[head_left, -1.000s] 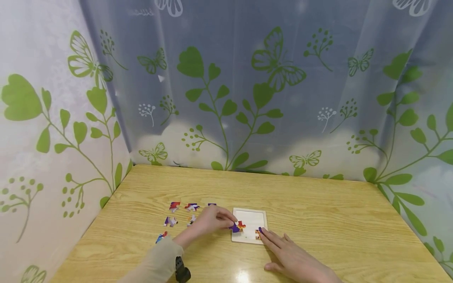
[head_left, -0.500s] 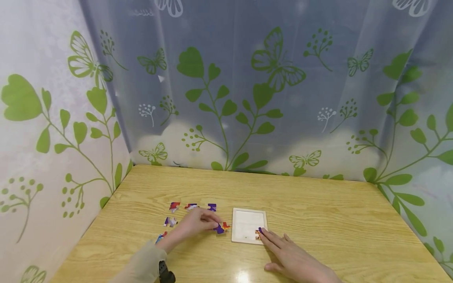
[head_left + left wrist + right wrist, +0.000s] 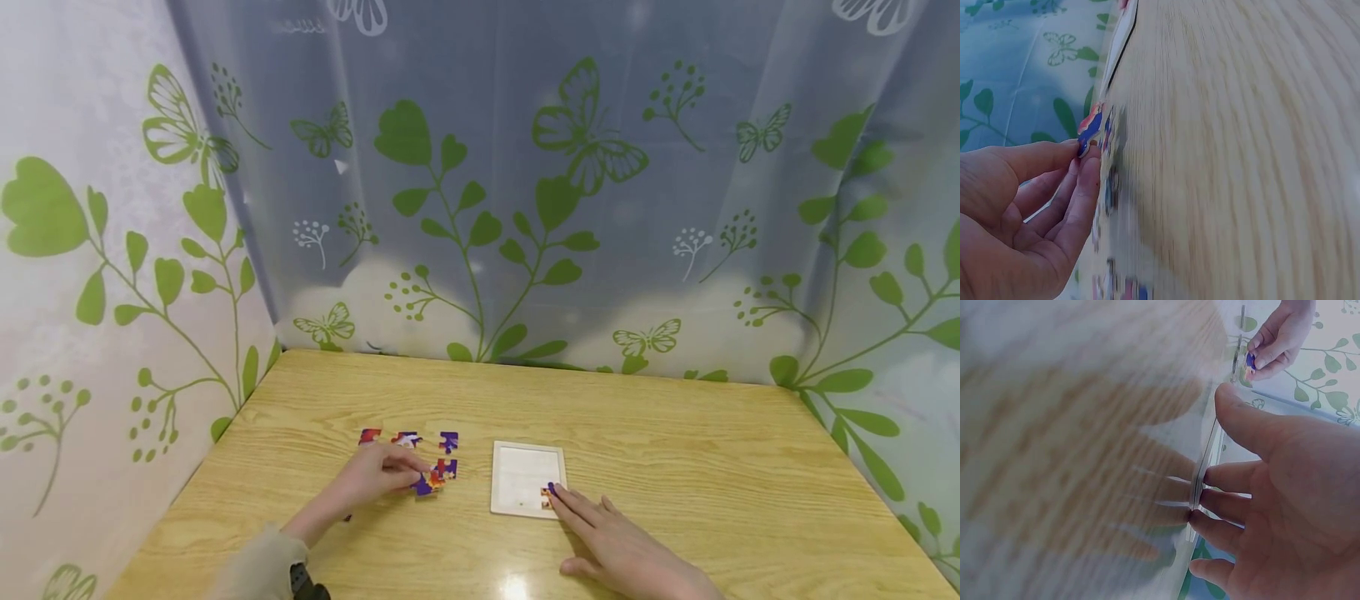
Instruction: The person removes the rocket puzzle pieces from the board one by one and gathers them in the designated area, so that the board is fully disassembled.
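Observation:
My left hand (image 3: 378,477) pinches a purple, red and orange jigsaw piece (image 3: 427,483) between thumb and fingertips, seen side-on in the left wrist view as a blue and red piece (image 3: 1090,129). It is held over the left part of the table, close to another purple and red piece (image 3: 447,468). My right hand (image 3: 618,537) lies with straight fingers at the lower right corner of a pale wooden puzzle frame (image 3: 493,479). Its fingertips touch a purple and orange piece (image 3: 547,497) inside that corner. In the right wrist view the fingertips (image 3: 1200,499) meet the frame's edge.
Several loose pieces lie left of the frame: a red one (image 3: 370,435), a purple and white one (image 3: 407,439) and a purple one (image 3: 448,441). My left forearm covers part of this group. A patterned curtain (image 3: 495,250) hangs behind the wooden table (image 3: 675,442).
My left hand has moved left, carrying the jigsaw piece from above the frame to among the loose pieces. My right hand has stayed at the frame's corner.

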Tool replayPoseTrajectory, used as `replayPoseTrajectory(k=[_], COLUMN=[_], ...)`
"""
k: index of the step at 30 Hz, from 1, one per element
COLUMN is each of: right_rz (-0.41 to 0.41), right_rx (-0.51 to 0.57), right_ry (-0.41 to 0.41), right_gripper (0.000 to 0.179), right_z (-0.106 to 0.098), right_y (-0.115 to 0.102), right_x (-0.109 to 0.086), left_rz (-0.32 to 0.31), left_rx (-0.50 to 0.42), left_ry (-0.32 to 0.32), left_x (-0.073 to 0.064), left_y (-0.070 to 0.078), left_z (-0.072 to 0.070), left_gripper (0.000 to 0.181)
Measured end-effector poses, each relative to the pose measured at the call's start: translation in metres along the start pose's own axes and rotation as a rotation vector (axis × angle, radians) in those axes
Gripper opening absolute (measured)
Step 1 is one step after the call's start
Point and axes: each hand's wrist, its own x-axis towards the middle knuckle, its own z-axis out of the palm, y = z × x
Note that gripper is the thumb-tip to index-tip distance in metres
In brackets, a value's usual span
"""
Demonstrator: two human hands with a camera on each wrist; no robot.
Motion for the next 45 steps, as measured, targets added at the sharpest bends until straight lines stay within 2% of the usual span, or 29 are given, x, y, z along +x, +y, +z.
replayPoseTrajectory(k=[3, 7, 9, 12, 19, 24, 30, 36, 40, 45], right_rz=[0.018, 0.051, 0.058, 0.054, 0.051, 0.047, 0.074, 0.083, 0.078, 0.086], right_rx=[0.059, 0.157, 0.169, 0.151, 0.166, 0.181, 0.176, 0.17, 0.17, 0.155], right_ry=[-0.017, -0.036, -0.035, -0.024, 0.006, 0.029, 0.023, 0.017, 0.027, 0.03], right_gripper=[0.078, 0.075, 0.075, 0.074, 0.071, 0.07, 0.07, 0.069, 0.068, 0.069], right_z=[-0.002, -0.004, -0.006, -0.007, -0.008, -0.006, -0.005, -0.004, -0.005, -0.006], right_y=[0.0, 0.001, 0.001, 0.002, 0.004, 0.005, 0.006, 0.008, 0.009, 0.009], right_x=[0.0, -0.001, -0.001, 0.0, -0.001, 0.0, 0.001, 0.001, 0.001, 0.0], left_rz=[0.0, -0.032, -0.053, -0.063, -0.016, -0.053, -0.037, -0.024, -0.017, 0.038], left_rx=[0.024, 0.01, -0.006, 0.016, 0.18, 0.25, 0.276, 0.262, 0.284, 0.301], left_ry=[-0.019, -0.063, -0.083, -0.094, -0.043, -0.01, -0.004, -0.01, 0.013, 0.051], left_x=[-0.004, -0.011, -0.014, -0.018, -0.021, -0.022, -0.024, -0.025, -0.021, -0.014], left_y=[-0.005, -0.009, -0.01, -0.011, -0.007, -0.004, -0.003, -0.003, -0.001, 0.009], left_z=[-0.007, -0.015, -0.017, -0.017, -0.011, -0.009, -0.009, -0.01, -0.01, -0.008], left_gripper=[0.013, 0.013, 0.012, 0.011, 0.016, 0.016, 0.017, 0.012, 0.002, 0.006])
